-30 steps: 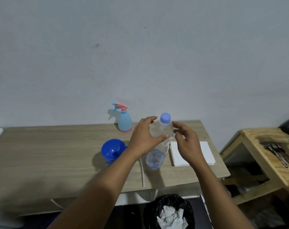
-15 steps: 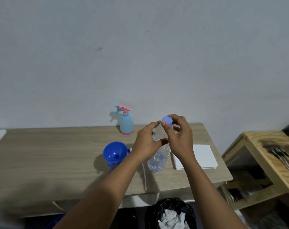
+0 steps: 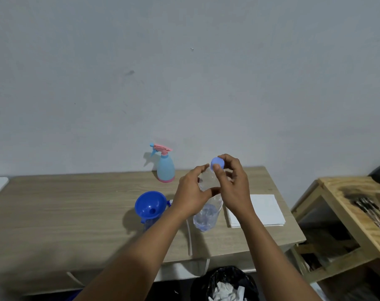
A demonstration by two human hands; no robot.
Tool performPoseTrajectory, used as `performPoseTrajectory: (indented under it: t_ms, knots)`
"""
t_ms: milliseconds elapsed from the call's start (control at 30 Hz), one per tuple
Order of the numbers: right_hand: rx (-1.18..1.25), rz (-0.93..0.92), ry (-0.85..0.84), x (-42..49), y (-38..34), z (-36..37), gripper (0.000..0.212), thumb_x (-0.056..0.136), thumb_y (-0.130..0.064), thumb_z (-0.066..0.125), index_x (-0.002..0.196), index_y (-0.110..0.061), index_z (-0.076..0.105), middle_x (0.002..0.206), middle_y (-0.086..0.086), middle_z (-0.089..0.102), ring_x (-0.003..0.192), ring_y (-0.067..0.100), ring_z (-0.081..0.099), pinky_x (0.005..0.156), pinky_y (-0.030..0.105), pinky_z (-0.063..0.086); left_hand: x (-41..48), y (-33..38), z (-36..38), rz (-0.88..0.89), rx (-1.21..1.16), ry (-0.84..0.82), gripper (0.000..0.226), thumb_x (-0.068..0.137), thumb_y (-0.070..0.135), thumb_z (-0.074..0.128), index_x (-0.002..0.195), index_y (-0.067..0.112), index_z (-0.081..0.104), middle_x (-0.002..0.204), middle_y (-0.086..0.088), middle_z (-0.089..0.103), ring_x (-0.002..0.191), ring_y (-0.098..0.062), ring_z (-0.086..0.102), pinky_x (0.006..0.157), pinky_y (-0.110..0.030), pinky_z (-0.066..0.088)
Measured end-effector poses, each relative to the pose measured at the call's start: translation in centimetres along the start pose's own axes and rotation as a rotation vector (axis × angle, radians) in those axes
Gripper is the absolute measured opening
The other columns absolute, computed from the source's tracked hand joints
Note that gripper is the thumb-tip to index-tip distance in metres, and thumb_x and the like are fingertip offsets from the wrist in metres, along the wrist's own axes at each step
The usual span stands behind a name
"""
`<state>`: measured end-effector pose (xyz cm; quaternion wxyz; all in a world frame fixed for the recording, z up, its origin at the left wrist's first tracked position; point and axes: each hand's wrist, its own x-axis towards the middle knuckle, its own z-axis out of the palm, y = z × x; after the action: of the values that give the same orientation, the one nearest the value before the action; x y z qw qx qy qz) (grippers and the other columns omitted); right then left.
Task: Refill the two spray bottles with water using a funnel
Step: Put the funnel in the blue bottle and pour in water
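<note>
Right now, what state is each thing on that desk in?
water bottle: held up by the left hand, partly filled
cap: right hand fingers pinch it at the bottle's neck
funnel: seated in a bottle's mouth
pink-topped spray bottle: upright, sprayer on
white napkins: lying flat

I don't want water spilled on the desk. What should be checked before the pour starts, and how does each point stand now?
1. Left hand has a firm grip on the water bottle: ok.
2. Right hand on the blue cap: ok.
3. Cap off the bottle: cannot tell.
4. Blue funnel seated in a spray bottle's neck: cannot tell, the bottle below is mostly hidden.
5. White napkins near for drips: ok.
6. Pink-topped spray bottle opened for filling: not ok, sprayer on.
</note>
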<state>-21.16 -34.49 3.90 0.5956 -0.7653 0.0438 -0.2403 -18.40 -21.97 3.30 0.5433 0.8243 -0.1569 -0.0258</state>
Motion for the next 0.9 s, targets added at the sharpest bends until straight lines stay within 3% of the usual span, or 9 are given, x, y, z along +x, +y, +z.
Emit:
performPoseTrajectory:
  t_ms: [133,267,333,467,600,700,800,900]
  knots:
    - [-0.026,-0.002,-0.023,0.1,0.0,-0.2,0.022,0.101,-0.032,0.055,0.121,-0.029,0.062,0.114,-0.013,0.059,0.103,0.006,0.06,0.09,0.029,0.046,0.1,0.2,0.0,-0.003,0.003,0.001,0.067,0.074,0.037,0.084,0.134,0.03,0.054,0.119,0.014,0.064,0.104,-0.007,0.06,0.086,-0.024,0.053]
    - [0.004,0.049,0.08,0.2,-0.6,0.5,0.035,0.084,-0.031,0.078,0.11,-0.023,0.057,0.105,-0.011,0.064,0.098,0.004,0.06,0.083,0.017,0.044,0.1,-0.1,0.2,-0.019,0.046,0.008,0.064,0.076,0.032,0.083,0.133,0.029,0.053,0.118,0.01,0.063,0.102,-0.009,0.06,0.088,-0.033,0.056]
    - [0.008,0.036,0.072,0.2,-0.6,0.6,0.029,0.086,-0.032,0.076,0.105,-0.022,0.057,0.102,-0.008,0.065,0.097,0.008,0.061,0.083,0.021,0.045,0.0,-0.1,0.1,-0.024,0.048,0.01,0.066,0.076,0.034,0.082,0.134,0.027,0.053,0.12,0.009,0.063,0.103,-0.009,0.06,0.087,-0.031,0.055]
    - [-0.01,0.007,-0.012,0.2,0.0,-0.2,0.018,0.098,-0.034,0.06,0.115,-0.03,0.064,0.113,-0.013,0.063,0.106,0.009,0.062,0.095,0.039,0.051,0.0,0.0,0.0,-0.017,0.018,0.002,0.071,0.073,0.04,0.084,0.136,0.029,0.052,0.123,0.011,0.064,0.106,-0.008,0.061,0.089,-0.028,0.055]
    - [-0.029,0.0,-0.024,0.4,-0.3,-0.6,0.03,0.096,-0.04,0.061,0.123,-0.029,0.062,0.116,-0.013,0.063,0.107,0.006,0.061,0.092,0.031,0.05,-0.2,0.2,0.2,-0.012,0.029,-0.004,0.07,0.076,0.038,0.082,0.138,0.03,0.051,0.126,0.012,0.062,0.108,-0.009,0.059,0.09,-0.032,0.056]
    - [-0.072,-0.044,0.007,0.5,-0.3,-0.1,0.022,0.094,-0.036,0.066,0.114,-0.027,0.061,0.111,-0.012,0.064,0.102,0.007,0.061,0.084,0.026,0.047,-0.2,0.1,0.2,-0.017,0.021,0.001,0.069,0.077,0.036,0.082,0.137,0.03,0.05,0.124,0.013,0.061,0.108,-0.009,0.059,0.09,-0.03,0.055]
    - [-0.029,-0.046,0.109,0.5,-0.7,0.1,0.021,0.094,-0.031,0.067,0.113,-0.025,0.062,0.112,-0.01,0.064,0.103,0.005,0.061,0.081,0.022,0.048,-0.1,0.1,0.2,-0.014,0.001,-0.007,0.068,0.076,0.033,0.083,0.136,0.029,0.051,0.119,0.015,0.061,0.105,-0.006,0.059,0.087,-0.024,0.054]
    - [0.089,0.044,0.294,0.7,-0.3,-0.9,0.022,0.091,-0.027,0.072,0.112,-0.022,0.067,0.107,-0.008,0.068,0.098,0.002,0.064,0.077,0.018,0.054,0.1,-0.2,0.3,-0.016,0.012,0.009,0.073,0.073,0.034,0.085,0.138,0.026,0.051,0.127,0.011,0.062,0.109,-0.01,0.06,0.092,-0.029,0.055]
